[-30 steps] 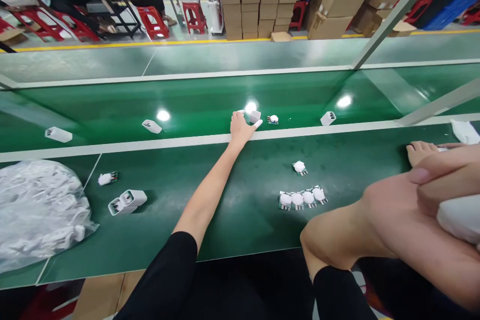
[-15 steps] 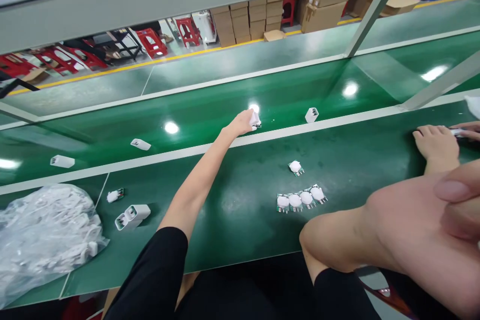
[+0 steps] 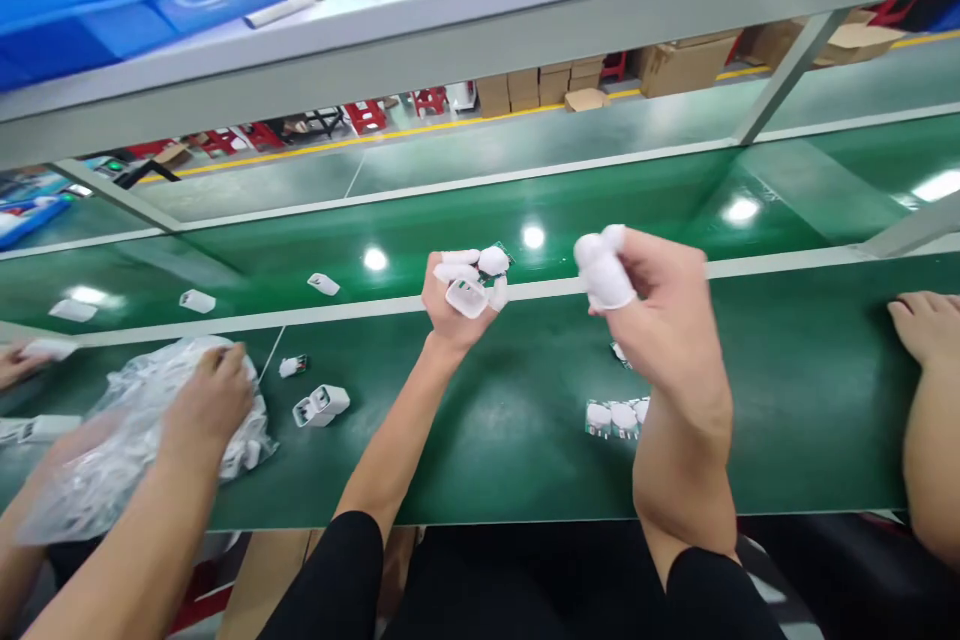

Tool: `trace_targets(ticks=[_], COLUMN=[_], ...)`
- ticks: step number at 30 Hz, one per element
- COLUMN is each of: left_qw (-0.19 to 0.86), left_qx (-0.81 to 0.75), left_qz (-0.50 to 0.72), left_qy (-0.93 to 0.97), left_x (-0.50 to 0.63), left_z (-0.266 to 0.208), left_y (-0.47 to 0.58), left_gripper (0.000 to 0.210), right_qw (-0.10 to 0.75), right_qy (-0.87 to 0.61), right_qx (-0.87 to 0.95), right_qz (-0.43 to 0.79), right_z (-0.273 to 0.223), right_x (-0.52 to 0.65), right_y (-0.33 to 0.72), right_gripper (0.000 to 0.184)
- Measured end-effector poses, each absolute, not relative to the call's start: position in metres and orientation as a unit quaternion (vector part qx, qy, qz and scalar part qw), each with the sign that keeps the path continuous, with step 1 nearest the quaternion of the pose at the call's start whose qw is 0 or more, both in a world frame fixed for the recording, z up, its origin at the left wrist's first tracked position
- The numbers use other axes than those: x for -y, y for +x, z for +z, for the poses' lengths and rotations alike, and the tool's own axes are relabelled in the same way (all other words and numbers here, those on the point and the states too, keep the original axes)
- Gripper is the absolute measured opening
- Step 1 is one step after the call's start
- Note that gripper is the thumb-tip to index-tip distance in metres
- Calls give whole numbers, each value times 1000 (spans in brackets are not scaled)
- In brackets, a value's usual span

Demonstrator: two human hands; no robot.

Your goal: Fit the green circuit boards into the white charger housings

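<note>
My left hand [image 3: 448, 305], its fingertips in white finger cots, is closed around a white plastic housing [image 3: 468, 299] whose open end faces me. The same fingers hold a small circuit board [image 3: 493, 261] with a round white part on it. To the right, my right hand [image 3: 660, 295] is raised over the table with capped fingertips pressed together; whatever lies between them is hidden. Below it stands a row of circuit boards [image 3: 611, 418] with white tops, partly covered by my forearm. Another board [image 3: 619, 354] shows only at its edge behind my wrist.
Left of my arm lie paired white housings [image 3: 321, 405] and a single board [image 3: 293, 366]. Further housings [image 3: 197, 301] rest on the green belt. A co-worker's hand [image 3: 214, 395] is on a clear bag [image 3: 161, 380] of white parts; another person's hand [image 3: 926, 325] is at right. A shelf [image 3: 570, 5] crosses above.
My left hand has drawn back from the belt, now showing a housing and board. My right hand has swung from lower right to mid-view. A co-worker's hands have appeared at the bag; the view has shifted.
</note>
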State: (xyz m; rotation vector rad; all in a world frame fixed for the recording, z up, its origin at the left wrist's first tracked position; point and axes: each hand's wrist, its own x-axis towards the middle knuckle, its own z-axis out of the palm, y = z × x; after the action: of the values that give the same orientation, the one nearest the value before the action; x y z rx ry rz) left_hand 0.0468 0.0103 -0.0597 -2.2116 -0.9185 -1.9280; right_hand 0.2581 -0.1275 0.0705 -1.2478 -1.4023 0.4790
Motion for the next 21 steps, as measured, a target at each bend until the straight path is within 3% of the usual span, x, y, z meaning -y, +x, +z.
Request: trace_targets(ticks=[4,8,16,21], left_qw=[151,173,100,-137], left_qx=[276,221,204,195], left_qz=[-670,-688,-656,-601], left_qy=[-672,-670,-720,-763], left_x=[25,36,37,41], left_z=[-32,-24,-11,-1], left_y=[33,32,26,23], left_gripper=[42,32,40,46], right_qw=[477,530,646,721], right_qy=[-542,-498,-434,-380], right_qx=[620,592,548,531], right_qz=[306,347,307,232], right_z=[52,37,16,10], right_x=[101,93,76,72], right_y=[212,183,176,204], right_gripper=[34,35,28,26])
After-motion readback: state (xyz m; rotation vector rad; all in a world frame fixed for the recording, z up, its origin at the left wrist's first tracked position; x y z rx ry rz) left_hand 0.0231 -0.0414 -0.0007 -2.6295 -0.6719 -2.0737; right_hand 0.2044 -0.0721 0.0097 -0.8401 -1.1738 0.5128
